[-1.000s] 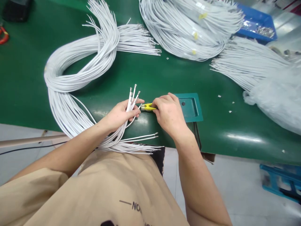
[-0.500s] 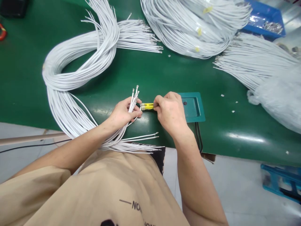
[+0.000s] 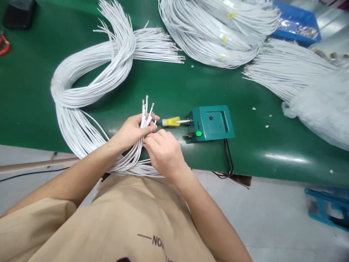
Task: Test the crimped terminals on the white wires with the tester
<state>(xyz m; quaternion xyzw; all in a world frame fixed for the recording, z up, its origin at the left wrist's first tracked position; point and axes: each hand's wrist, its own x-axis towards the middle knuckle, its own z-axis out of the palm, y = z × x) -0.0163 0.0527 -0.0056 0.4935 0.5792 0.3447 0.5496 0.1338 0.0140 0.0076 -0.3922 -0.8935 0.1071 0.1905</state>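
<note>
My left hand (image 3: 132, 129) is closed around a bunch of white wires (image 3: 139, 143), whose metal terminal ends (image 3: 147, 97) stick up past the thumb. Right beside it, my right hand (image 3: 165, 151) has its fingers curled in a pinch on a white wire just below the left thumb; its fingertips are partly hidden. A yellow-handled screwdriver-like tool (image 3: 171, 121) lies level, its metal shaft running into the side of a small teal device (image 3: 204, 109) with a lit green button (image 3: 199, 133). Neither hand touches the tool.
A looped bundle of white wires (image 3: 62, 87) lies at left. Bagged coils (image 3: 212, 40), loose wire ends (image 3: 283, 69) and a blue bin of metal parts (image 3: 294, 22) are at back right. Black cables (image 3: 227, 160) hang over the green table's front edge. Red-handled pliers (image 3: 4, 45) lie far left.
My right hand has left the yellow tool and moved left and nearer to me, onto the wires by my left hand. The teal device, button and tool shaft are now uncovered.
</note>
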